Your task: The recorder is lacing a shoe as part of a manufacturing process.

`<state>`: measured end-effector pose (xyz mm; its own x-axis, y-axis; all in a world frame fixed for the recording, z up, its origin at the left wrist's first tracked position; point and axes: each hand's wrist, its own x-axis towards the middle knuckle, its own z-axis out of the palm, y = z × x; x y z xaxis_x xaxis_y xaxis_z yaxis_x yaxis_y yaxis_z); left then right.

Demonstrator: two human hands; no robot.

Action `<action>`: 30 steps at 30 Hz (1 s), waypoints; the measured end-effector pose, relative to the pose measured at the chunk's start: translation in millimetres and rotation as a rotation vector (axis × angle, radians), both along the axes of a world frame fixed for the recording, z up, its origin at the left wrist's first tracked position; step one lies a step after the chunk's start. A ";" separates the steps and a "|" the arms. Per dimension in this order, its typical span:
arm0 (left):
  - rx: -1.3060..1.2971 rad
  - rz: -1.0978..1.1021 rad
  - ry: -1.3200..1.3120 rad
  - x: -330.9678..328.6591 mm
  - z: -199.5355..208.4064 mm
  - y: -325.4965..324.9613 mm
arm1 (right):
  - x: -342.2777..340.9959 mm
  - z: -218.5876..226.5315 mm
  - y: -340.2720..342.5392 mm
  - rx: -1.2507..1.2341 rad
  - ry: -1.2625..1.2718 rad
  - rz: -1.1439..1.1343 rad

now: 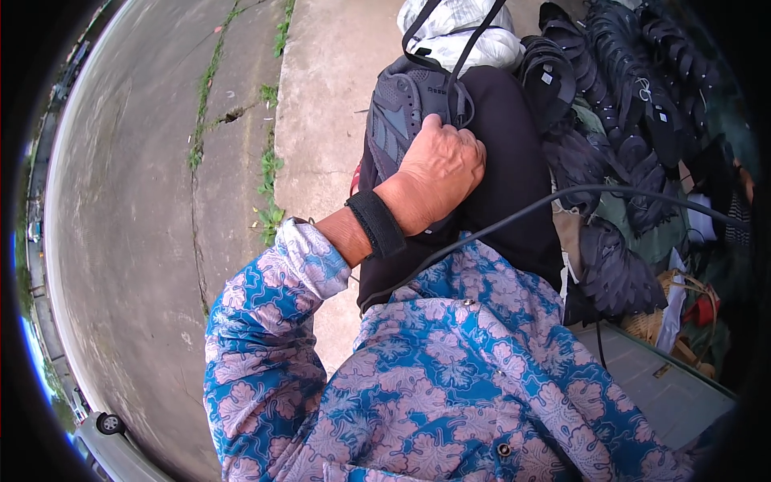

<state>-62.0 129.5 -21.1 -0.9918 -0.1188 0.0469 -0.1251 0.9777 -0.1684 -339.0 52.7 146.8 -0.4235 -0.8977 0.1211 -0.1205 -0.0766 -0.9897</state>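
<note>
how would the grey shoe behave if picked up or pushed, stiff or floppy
The grey shoe would probably flex a little, as its upper looks like fabric. It may be light for its size, since that upper seems thin. On the rounded dark trousers, it could tip if pushed without the left hand there.

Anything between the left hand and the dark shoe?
Nothing visible: the left hand is on the shoe, though its fingertips are hidden. The dark cord crosses the lap below the hand in the picture, not between them.
</note>
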 end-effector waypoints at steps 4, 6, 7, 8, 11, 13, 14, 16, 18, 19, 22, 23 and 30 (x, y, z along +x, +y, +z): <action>0.112 -0.020 0.285 9.5 -5.4 -7.5 | -4.6 -1.2 0.2 -0.005 -0.016 -0.004; 0.287 0.068 0.554 26.6 -12.9 -11.6 | -5.2 1.2 -0.4 -0.014 -0.022 -0.009; 0.350 0.159 0.661 35.4 -17.9 -14.2 | -6.7 1.8 -0.6 -0.017 -0.026 -0.014; 0.474 0.286 0.698 48.0 -22.8 -14.4 | -2.6 1.1 -2.0 -0.016 -0.034 -0.012; 0.708 0.467 0.744 65.2 -33.2 -5.2 | 0.0 2.3 -8.0 -0.015 -0.046 -0.006; 0.816 0.519 0.762 69.6 -37.8 -4.4 | 4.3 7.6 -14.4 -0.019 -0.045 0.003; 0.781 0.504 0.767 71.2 -41.1 -3.5 | 7.6 9.1 -17.0 -0.018 -0.044 0.008; 0.736 0.488 0.754 74.5 -40.7 -0.9 | 14.6 13.4 -21.8 -0.018 -0.042 0.015; 0.805 0.505 0.754 75.4 -40.8 0.7 | 22.2 18.9 -25.5 -0.022 -0.038 0.019; 0.874 0.521 0.748 76.1 -40.9 1.5 | 25.8 22.0 -27.4 -0.025 -0.036 0.020; 0.878 0.534 0.739 76.5 -42.1 1.4 | 32.3 43.1 -36.5 -0.053 -0.010 0.025; 0.883 0.548 0.730 74.9 -44.7 1.4 | 32.9 50.5 -40.4 -0.065 0.000 0.029; 0.893 0.425 0.813 42.8 -29.5 -24.1 | 43.2 193.8 -75.3 -0.242 0.199 0.062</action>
<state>-19.2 105.4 -50.6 -0.5918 -0.7215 0.3593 -0.2113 0.5690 0.7947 -295.7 -22.7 340.7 -0.3154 -0.8564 0.4087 -0.2973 -0.3199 -0.8996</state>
